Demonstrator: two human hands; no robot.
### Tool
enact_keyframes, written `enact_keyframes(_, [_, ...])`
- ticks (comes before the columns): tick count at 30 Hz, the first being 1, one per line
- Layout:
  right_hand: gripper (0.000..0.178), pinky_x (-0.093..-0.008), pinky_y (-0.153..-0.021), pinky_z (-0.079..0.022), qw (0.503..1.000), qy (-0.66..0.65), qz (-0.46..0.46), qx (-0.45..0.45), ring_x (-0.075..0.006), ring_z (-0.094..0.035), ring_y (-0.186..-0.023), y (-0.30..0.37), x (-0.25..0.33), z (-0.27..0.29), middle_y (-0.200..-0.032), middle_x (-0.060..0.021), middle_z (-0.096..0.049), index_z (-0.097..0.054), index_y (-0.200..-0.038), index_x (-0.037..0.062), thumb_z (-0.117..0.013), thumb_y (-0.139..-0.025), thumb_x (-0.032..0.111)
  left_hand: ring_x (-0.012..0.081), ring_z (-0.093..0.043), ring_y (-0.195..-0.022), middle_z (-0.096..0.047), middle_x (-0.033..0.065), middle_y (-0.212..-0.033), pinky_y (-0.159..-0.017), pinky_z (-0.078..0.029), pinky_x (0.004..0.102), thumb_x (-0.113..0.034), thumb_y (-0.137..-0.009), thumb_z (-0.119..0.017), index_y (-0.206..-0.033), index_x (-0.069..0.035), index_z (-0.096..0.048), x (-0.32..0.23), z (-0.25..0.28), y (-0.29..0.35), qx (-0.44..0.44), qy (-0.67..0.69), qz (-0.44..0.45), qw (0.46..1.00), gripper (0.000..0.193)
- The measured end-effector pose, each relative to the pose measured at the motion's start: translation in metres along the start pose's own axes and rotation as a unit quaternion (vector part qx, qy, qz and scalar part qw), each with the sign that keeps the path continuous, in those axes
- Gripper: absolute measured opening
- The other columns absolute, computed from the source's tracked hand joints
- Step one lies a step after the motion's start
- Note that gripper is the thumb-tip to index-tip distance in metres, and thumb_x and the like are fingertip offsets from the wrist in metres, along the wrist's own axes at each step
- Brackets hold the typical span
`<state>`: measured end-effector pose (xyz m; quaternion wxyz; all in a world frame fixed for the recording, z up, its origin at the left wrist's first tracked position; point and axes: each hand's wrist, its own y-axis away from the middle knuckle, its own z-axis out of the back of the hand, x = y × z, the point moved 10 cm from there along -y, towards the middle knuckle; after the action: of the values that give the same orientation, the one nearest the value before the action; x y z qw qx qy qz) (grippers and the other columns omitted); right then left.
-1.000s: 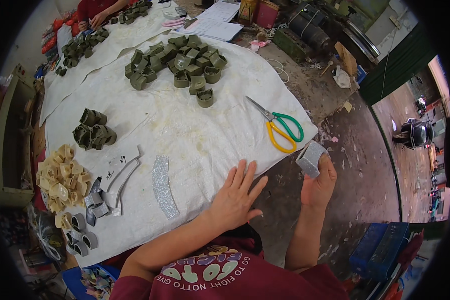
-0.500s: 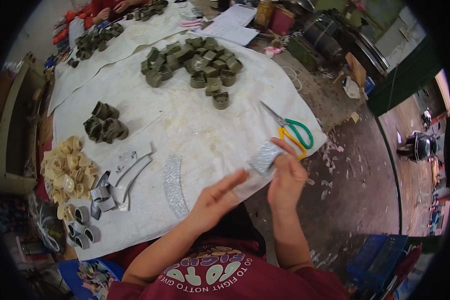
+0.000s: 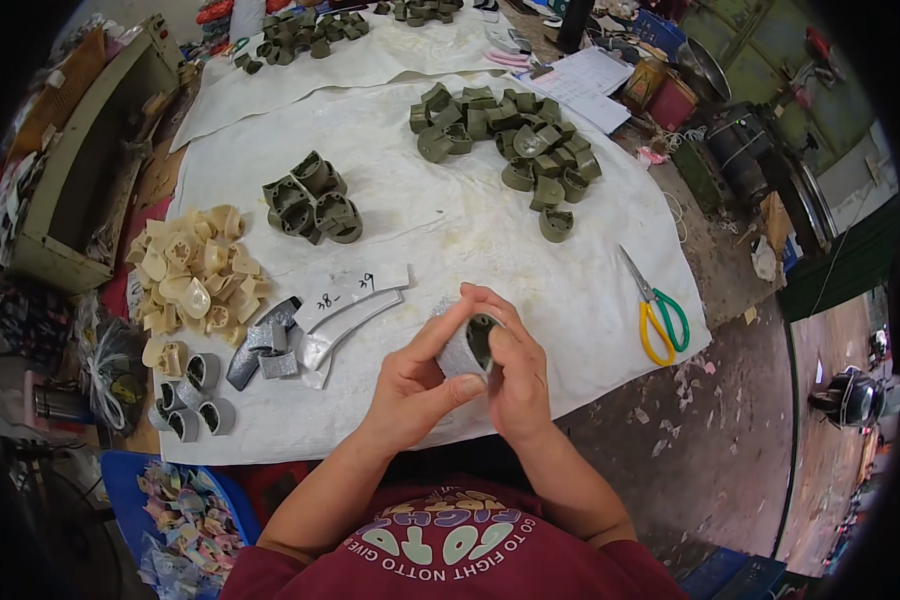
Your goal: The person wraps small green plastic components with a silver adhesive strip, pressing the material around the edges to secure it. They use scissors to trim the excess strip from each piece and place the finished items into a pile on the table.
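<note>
Over the near side of the bench, a silver-wrapped block is sitting between the left hand and the right hand, and both are touching it, so neither is lying nearer. The hands are holding it together, curled fairly narrow. On the left side the left hand is cupping the silver wall, its thumb pointing across the near end; on the right, the right hand is bending its fingers over the far end, with its thumb pressing by the rim.

Its dark green hollow mouth is facing right and upward, toward the right hand's thumb, while the glittery wall is turning its visible face leftward. The oval of the mouth is running its longer way from the far end to the near end, leaning a little; fingers are hiding too much to tell the whole block's long axis.

Left of the hands, curved silver-grey strips are lying on the bench, slanting away toward the far right. Off to the right, well apart from the right hand, scissors are resting with their blades pointing away from the person.
</note>
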<state>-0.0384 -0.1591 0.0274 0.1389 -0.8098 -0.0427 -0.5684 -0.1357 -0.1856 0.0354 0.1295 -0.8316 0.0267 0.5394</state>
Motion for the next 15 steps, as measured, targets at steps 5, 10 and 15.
enact_keyframes(5, [0.038,-0.0307,-0.099,-0.038,0.997,-0.052,-0.044,0.028,-0.0184,-0.047,-0.120,-0.006,-0.008,-0.011,-0.137,-0.0132,-0.046,-0.056,-0.123,-0.0006,-0.042,-0.100,0.026,0.0176,-0.046,-0.124,-0.048,0.0100,-0.136,-0.106,-0.034,0.0319,-0.004,-0.083,-0.068,-0.145,-0.001,-0.034,0.003,0.009,0.001,-0.023,0.032,0.002,0.999,0.071])
enact_keyframes(10, [0.041,-0.0326,-0.099,-0.038,0.997,-0.007,-0.055,0.046,-0.0188,-0.047,-0.120,-0.006,-0.009,-0.017,-0.136,-0.0149,-0.048,-0.057,-0.121,0.0001,-0.047,-0.098,0.033,0.0187,-0.049,-0.119,-0.050,0.0129,-0.129,-0.101,-0.040,0.0336,-0.004,-0.081,-0.071,-0.146,-0.007,-0.029,0.003,0.016,-0.003,-0.064,0.066,0.014,0.996,0.077])
enact_keyframes(15, [0.036,-0.0329,-0.099,-0.038,0.990,-0.083,-0.069,0.096,-0.0188,-0.048,-0.120,-0.016,0.000,-0.019,-0.133,-0.0145,-0.051,-0.059,-0.117,0.0015,-0.059,-0.094,0.030,0.0198,-0.048,-0.120,-0.050,0.0130,-0.129,-0.101,-0.039,0.0349,-0.002,-0.080,-0.072,-0.147,-0.007,-0.027,-0.004,0.016,-0.009,-0.045,0.042,-0.025,0.998,0.081])
